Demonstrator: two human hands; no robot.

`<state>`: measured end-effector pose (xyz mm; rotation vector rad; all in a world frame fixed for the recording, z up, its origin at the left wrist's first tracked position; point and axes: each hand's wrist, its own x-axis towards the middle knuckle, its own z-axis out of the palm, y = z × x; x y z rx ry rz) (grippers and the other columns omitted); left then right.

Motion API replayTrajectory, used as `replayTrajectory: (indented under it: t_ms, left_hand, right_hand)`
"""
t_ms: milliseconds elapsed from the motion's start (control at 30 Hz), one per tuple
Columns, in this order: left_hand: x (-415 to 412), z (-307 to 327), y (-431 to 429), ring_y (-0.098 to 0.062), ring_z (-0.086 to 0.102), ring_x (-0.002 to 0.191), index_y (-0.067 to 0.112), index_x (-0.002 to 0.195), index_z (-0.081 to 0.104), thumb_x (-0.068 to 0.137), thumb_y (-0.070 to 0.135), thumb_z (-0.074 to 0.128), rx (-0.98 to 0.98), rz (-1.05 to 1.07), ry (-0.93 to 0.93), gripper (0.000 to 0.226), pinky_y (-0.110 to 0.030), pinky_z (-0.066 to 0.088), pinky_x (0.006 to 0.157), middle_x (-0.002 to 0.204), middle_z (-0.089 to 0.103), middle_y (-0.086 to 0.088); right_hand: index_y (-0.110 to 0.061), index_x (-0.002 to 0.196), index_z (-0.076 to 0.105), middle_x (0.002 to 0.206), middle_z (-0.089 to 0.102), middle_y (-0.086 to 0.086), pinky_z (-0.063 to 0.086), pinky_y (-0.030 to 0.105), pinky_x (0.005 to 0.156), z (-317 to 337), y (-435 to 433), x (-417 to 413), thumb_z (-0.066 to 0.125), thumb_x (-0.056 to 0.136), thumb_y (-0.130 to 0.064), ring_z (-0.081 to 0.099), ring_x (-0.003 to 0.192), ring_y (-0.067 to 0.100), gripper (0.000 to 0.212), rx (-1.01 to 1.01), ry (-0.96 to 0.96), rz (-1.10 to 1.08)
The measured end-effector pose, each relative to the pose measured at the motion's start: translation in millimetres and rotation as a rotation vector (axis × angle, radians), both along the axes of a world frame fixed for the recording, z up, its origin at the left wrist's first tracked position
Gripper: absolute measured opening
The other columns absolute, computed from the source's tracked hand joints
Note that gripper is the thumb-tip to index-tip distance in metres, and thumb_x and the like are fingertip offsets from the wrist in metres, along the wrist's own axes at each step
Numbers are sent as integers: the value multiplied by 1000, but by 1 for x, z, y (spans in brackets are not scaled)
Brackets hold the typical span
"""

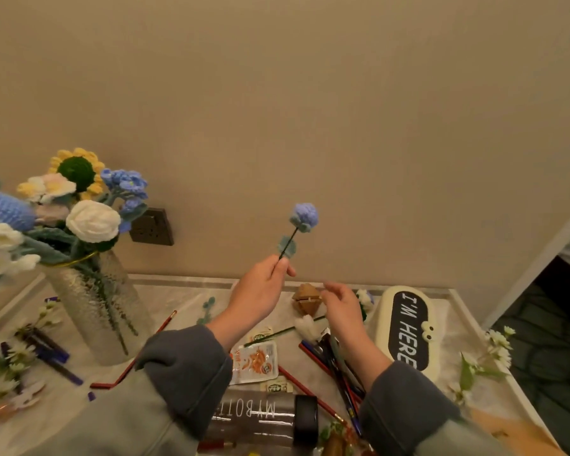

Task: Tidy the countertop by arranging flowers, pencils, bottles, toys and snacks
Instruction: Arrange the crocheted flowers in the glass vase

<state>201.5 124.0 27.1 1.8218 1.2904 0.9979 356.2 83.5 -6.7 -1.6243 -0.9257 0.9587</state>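
My left hand (260,287) pinches the thin dark stem of a blue crochet flower (303,215) and holds it upright above the countertop. My right hand (343,304) hovers beside it with loosely curled fingers and holds nothing. At the left stands a ribbed glass vase (102,311) filled with crochet flowers (93,220). Red and dark pencils (336,363) lie scattered under my right arm. A white crochet flower (308,325) lies on the counter between my hands. A clear bottle (260,419) with a black cap lies on its side at the bottom.
A snack packet (255,360) lies in the middle. A wooden toy (306,297) sits by the wall. A cream case (408,327) reading "I'M HERE" lies at the right. Small white flower sprigs (494,350) and blue pens (53,353) are strewn near both edges. A wall socket (152,227) sits behind the vase.
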Motion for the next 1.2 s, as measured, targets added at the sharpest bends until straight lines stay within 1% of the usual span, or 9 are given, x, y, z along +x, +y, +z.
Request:
replayTrajectory:
  t_ms: [167, 267, 333, 567, 700, 767, 800, 900, 1200]
  left_hand:
    - [2, -56, -4, -20, 56, 74, 32, 82, 40, 98, 49, 28, -19, -51, 556, 27, -33, 37, 60, 76, 55, 9]
    - [6, -80, -2, -16, 50, 70, 26, 83, 39, 93, 45, 47, -95, -134, 649, 22, -33, 35, 58, 79, 53, 6]
    - [7, -90, 0, -21, 55, 79, 23, 85, 38, 88, 33, 54, -98, -160, 685, 19, -34, 39, 63, 86, 54, 2]
    - [12, -108, 8, -25, 56, 93, 21, 90, 40, 89, 18, 49, 19, -156, 681, 9, -36, 43, 71, 101, 59, -4]
    - [16, -110, 12, -25, 57, 94, 16, 99, 46, 94, 17, 44, 16, -163, 672, 5, -35, 44, 74, 105, 59, -6]
    - [16, -109, 12, -27, 57, 92, 14, 104, 44, 97, 15, 41, -2, -138, 669, 8, -34, 43, 72, 108, 55, -9]
    - [16, -107, 11, -27, 57, 89, 14, 104, 43, 97, 14, 40, -13, -133, 662, 8, -35, 42, 70, 108, 52, -9]
    - [11, -99, 9, -28, 55, 83, 14, 103, 40, 98, 12, 38, -22, -136, 644, 6, -38, 43, 68, 107, 47, -9]
    - [-17, -54, -5, -25, 48, 74, 17, 89, 37, 98, 11, 36, 106, -60, 448, 11, -42, 42, 66, 89, 43, -4]
  right_hand:
    - [-10, 131, 48, 117, 54, 6, 39, 31, 92, -30, 4, 3, 45, 100, -18, 48, 105, 18, 33, -138, 209, -147]
    - [-20, 101, 49, 82, 45, -5, 39, 26, 71, -43, 7, 3, 44, 100, -23, 43, 74, 11, 7, -160, 303, -166]
    - [-28, 82, 41, 74, 38, -9, 31, 23, 61, -48, 9, 2, 42, 101, -25, 35, 65, 7, 19, -171, 320, -171]
    - [-32, 75, 37, 73, 38, -9, 32, 22, 62, -60, 13, 4, 43, 100, -22, 35, 64, 6, 27, -199, 368, -183]
    - [-25, 85, 50, 80, 48, 0, 42, 34, 80, -61, 11, 5, 44, 98, -18, 46, 73, 12, 16, -218, 368, -155]
    - [-13, 113, 58, 99, 38, -6, 45, 40, 97, -58, 10, 5, 47, 98, -15, 57, 96, 20, 18, -213, 373, -155]
    - [-10, 120, 56, 133, 48, 26, 45, 40, 102, -58, 10, 5, 48, 98, -13, 58, 106, 23, 24, -216, 361, -157]
    - [-24, 100, 50, 92, 46, -2, 40, 25, 83, -51, 10, 1, 50, 97, -14, 47, 87, 10, 11, -233, 329, -79]
    - [-15, 82, 64, 91, 70, 7, 52, 27, 77, -1, 7, -22, 51, 97, -11, 64, 82, 12, 20, -107, 322, -40]
